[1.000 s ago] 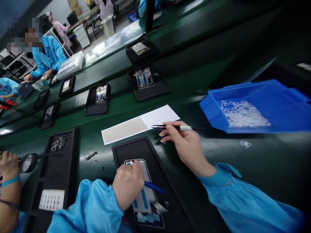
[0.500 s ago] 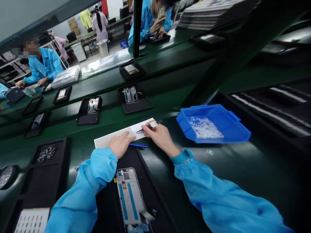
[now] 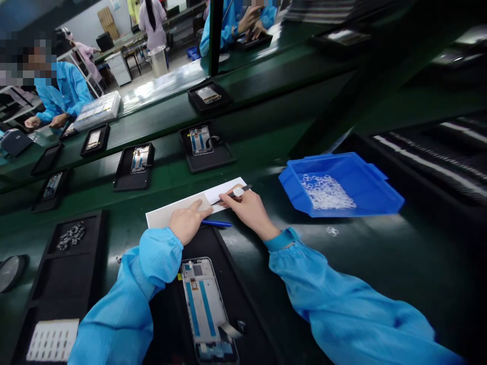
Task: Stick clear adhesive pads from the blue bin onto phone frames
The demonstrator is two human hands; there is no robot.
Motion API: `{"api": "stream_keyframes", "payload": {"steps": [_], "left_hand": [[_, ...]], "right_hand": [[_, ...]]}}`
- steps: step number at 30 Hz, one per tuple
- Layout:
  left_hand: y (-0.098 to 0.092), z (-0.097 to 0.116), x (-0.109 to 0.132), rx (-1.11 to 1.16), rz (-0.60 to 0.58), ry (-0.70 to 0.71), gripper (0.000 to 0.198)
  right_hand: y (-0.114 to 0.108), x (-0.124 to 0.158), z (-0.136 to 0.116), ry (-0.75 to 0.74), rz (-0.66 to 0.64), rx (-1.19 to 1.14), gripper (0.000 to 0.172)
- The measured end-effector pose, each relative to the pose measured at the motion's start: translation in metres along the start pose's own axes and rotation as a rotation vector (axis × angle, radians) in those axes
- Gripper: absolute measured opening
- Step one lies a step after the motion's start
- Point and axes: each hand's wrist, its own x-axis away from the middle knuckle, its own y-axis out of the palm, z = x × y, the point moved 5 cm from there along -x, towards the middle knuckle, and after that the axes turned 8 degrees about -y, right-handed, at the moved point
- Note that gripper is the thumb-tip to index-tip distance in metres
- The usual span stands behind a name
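My left hand (image 3: 186, 221) rests on a white strip of sheet (image 3: 160, 216), its fingers stretched over it and pressing it to the bench. My right hand (image 3: 250, 210) pinches black tweezers (image 3: 245, 188) with a white wrap near the grip. Their tip meets the sheet close to my left fingertips. Just below the sheet lies a blue pen-like stick (image 3: 218, 223), partly under my left hand. Nearer to me, a phone frame (image 3: 207, 304) with blue strips and a loose flex cable sits in a black tray (image 3: 243, 309).
On the right stands a blue bin (image 3: 376, 195) of small clear rings, with a few loose rings (image 3: 332, 231) beside it. A black compartment tray (image 3: 63, 274) with small dark parts is at left. Trays with phone parts line the conveyor (image 3: 167, 162). Co-workers sit across.
The view has shifted slightly, so the scene sits a little higher. My right hand has brought the tweezers slightly closer to my left fingers. My left hand stays on the sheet.
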Motion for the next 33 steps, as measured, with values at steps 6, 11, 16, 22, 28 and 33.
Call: {"api": "stream_keyframes", "payload": {"steps": [6,11,16,22,28,33], "left_hand": [[-0.018,-0.027,0.026,0.376,0.19,-0.086,0.034],[-0.001,-0.028,0.056,0.623,-0.214,-0.118,0.026],[0.013,-0.018,0.066,0.6,-0.365,-0.077,0.023],[0.022,-0.02,0.063,0.638,-0.402,-0.098,0.016],[0.022,-0.019,0.064,0.629,-0.41,-0.095,0.014],[0.02,-0.018,0.063,0.613,-0.405,-0.085,0.015]], "right_hand": [[-0.01,0.057,-0.018,0.057,0.095,-0.142,0.043],[0.007,0.122,-0.038,0.033,-0.092,-0.054,0.034],[0.021,0.136,-0.036,-0.049,-0.146,0.117,0.028],[0.022,0.135,-0.031,-0.049,-0.163,0.209,0.029],[0.023,0.135,-0.034,-0.055,-0.168,0.248,0.031],[0.023,0.134,-0.036,-0.061,-0.171,0.281,0.035]]}}
